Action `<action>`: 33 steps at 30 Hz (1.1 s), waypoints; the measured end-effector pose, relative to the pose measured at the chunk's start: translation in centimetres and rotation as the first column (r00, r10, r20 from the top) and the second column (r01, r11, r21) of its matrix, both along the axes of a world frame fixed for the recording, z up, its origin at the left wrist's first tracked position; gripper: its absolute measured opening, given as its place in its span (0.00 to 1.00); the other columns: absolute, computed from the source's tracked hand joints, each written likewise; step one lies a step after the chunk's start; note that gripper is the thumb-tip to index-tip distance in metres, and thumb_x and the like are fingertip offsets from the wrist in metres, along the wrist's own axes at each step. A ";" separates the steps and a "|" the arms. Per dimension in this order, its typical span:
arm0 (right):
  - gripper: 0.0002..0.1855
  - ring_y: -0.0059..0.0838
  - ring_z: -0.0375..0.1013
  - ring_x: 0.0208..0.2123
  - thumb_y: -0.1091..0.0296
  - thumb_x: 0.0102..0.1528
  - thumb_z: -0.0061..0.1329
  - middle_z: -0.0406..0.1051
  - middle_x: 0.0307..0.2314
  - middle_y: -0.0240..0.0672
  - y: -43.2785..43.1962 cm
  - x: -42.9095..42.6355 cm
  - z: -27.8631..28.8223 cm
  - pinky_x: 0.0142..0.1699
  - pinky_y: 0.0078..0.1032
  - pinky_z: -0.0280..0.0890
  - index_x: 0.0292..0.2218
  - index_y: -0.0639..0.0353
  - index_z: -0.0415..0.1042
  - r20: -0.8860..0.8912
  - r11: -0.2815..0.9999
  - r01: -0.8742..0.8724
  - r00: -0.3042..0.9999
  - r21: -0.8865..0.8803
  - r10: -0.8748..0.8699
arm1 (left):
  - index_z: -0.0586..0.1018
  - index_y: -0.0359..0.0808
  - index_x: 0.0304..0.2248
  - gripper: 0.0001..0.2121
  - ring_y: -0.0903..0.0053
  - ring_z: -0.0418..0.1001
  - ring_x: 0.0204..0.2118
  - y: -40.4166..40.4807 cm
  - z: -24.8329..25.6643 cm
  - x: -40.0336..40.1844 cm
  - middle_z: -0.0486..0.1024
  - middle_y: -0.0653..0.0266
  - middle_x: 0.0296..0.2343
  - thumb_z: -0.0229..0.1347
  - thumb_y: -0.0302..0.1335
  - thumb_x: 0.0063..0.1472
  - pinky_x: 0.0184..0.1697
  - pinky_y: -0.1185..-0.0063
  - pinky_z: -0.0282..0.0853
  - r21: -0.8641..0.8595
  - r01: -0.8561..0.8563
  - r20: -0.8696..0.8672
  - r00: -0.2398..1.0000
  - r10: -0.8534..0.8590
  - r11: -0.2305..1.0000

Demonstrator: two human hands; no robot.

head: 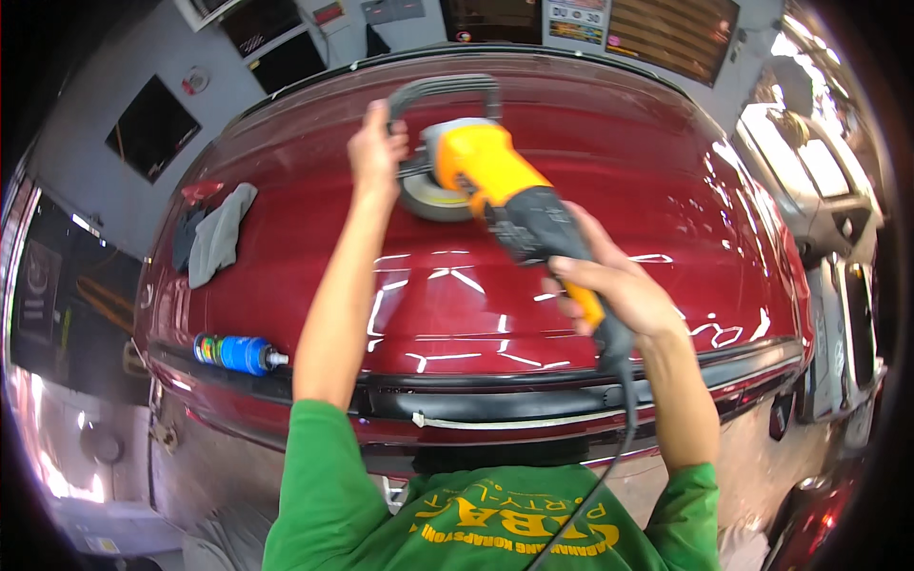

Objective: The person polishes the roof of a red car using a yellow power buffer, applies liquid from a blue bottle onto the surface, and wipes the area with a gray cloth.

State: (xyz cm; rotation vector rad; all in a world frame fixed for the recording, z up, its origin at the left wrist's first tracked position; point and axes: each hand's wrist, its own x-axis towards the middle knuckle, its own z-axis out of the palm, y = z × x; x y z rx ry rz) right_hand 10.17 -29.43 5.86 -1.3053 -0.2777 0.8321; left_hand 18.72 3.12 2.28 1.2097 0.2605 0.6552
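A yellow and black rotary polisher spans the space between my hands, over a glossy dark red car roof. My left hand is wrapped around the side of its black loop handle. The rear grip of the polisher is in my right hand, thumb along the top. Under the machine's head, the round polishing pad sits at the roof surface; part of it is hidden by the body, and contact is hard to judge. From the rear grip a black power cord runs down across my green shirt.
Left on the roof lie a grey cloth, a darker cloth and a small red item. A blue bottle rests on its side near the black roof rail. Another vehicle stands at the right.
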 end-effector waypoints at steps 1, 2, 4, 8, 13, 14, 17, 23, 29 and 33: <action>0.48 0.20 0.68 0.24 0.67 0.56 0.52 0.67 0.29 0.36 1.3 0.0 -0.1 0.23 0.21 0.66 0.66 0.48 0.34 -0.014 1.000 -0.027 1.000 -0.009 0.027 | 0.72 0.40 0.35 0.13 0.91 0.58 0.17 1.1 0.5 -0.8 0.67 0.73 0.21 0.50 0.42 0.66 0.17 0.88 0.51 -0.006 -0.034 -0.001 0.999 0.034 0.999; 0.49 0.20 0.68 0.23 0.65 0.57 0.52 0.68 0.30 0.36 3.3 -0.2 -0.4 0.23 0.20 0.67 0.67 0.47 0.32 0.007 0.997 -0.075 0.997 0.037 0.075 | 0.76 0.36 0.34 0.16 0.89 0.64 0.18 5.0 0.1 -2.0 0.71 0.70 0.22 0.54 0.44 0.64 0.18 0.88 0.56 0.005 -0.025 0.045 0.999 0.025 1.000; 0.51 0.21 0.69 0.23 0.64 0.57 0.53 0.68 0.31 0.37 6.6 -0.5 -1.6 0.23 0.20 0.67 0.67 0.48 0.29 0.022 0.985 -0.136 0.991 0.106 0.134 | 0.74 0.38 0.35 0.15 0.90 0.58 0.16 9.0 0.1 -4.0 0.67 0.73 0.20 0.50 0.43 0.66 0.16 0.88 0.51 0.024 -0.040 0.057 0.998 0.039 0.999; 0.55 0.22 0.69 0.26 0.64 0.55 0.54 0.66 0.36 0.41 10.9 -1.7 -2.8 0.25 0.21 0.68 0.66 0.53 0.23 0.035 0.947 -0.250 0.968 0.201 0.248 | 0.71 0.42 0.31 0.15 0.91 0.53 0.15 14.8 0.1 -7.8 0.65 0.76 0.20 0.48 0.44 0.67 0.17 0.87 0.48 0.082 -0.156 0.039 0.987 0.153 0.984; 0.56 0.23 0.69 0.27 0.64 0.55 0.52 0.66 0.32 0.37 10.6 -1.4 -3.8 0.26 0.24 0.69 0.66 0.56 0.20 0.079 0.934 -0.276 0.961 0.225 0.265 | 0.69 0.42 0.24 0.20 0.88 0.51 0.14 12.7 0.8 -8.6 0.57 0.78 0.12 0.44 0.48 0.67 0.20 0.84 0.49 0.140 -0.193 -0.014 0.980 0.197 0.971; 0.56 0.24 0.69 0.26 0.64 0.55 0.52 0.66 0.33 0.38 9.8 -1.2 -3.9 0.26 0.24 0.69 0.66 0.56 0.20 0.076 0.940 -0.256 0.967 0.226 0.245 | 0.69 0.42 0.22 0.21 0.87 0.50 0.14 11.8 0.7 -8.2 0.55 0.78 0.11 0.44 0.48 0.67 0.20 0.84 0.49 0.131 -0.190 -0.020 0.981 0.194 0.973; 0.56 0.24 0.69 0.25 0.64 0.55 0.53 0.66 0.34 0.40 6.1 -0.7 -3.6 0.25 0.24 0.68 0.66 0.56 0.21 0.061 0.946 -0.239 0.971 0.219 0.231 | 0.70 0.41 0.29 0.16 0.89 0.54 0.14 9.7 -0.2 -6.4 0.63 0.75 0.17 0.46 0.43 0.68 0.17 0.85 0.50 0.010 -0.137 0.012 0.991 0.137 0.991; 0.54 0.22 0.69 0.24 0.69 0.55 0.53 0.67 0.33 0.38 -4.1 -0.7 -3.5 0.24 0.21 0.68 0.66 0.54 0.24 0.031 0.990 0.007 0.999 0.141 -0.011 | 0.72 0.40 0.33 0.14 0.91 0.57 0.16 -4.1 -1.2 1.5 0.65 0.75 0.19 0.48 0.42 0.67 0.17 0.88 0.50 -0.030 0.123 0.085 0.989 -0.120 0.992; 0.51 0.21 0.68 0.22 0.76 0.55 0.50 0.68 0.30 0.37 -8.8 -2.3 -4.4 0.23 0.21 0.67 0.67 0.46 0.29 0.004 0.909 0.405 0.913 0.101 -0.407 | 0.75 0.39 0.26 0.19 0.90 0.61 0.15 -15.4 -3.1 10.0 0.68 0.73 0.17 0.51 0.46 0.65 0.17 0.86 0.53 0.006 0.297 0.054 0.953 -0.297 0.955; 0.51 0.21 0.68 0.22 0.76 0.55 0.49 0.68 0.29 0.37 -9.5 -1.6 -5.0 0.23 0.20 0.66 0.67 0.44 0.29 -0.012 0.862 0.489 0.870 0.133 -0.492 | 0.73 0.39 0.24 0.22 0.88 0.61 0.17 -18.2 -3.1 12.9 0.65 0.75 0.16 0.47 0.48 0.66 0.21 0.84 0.55 0.178 0.437 0.002 0.896 -0.444 0.882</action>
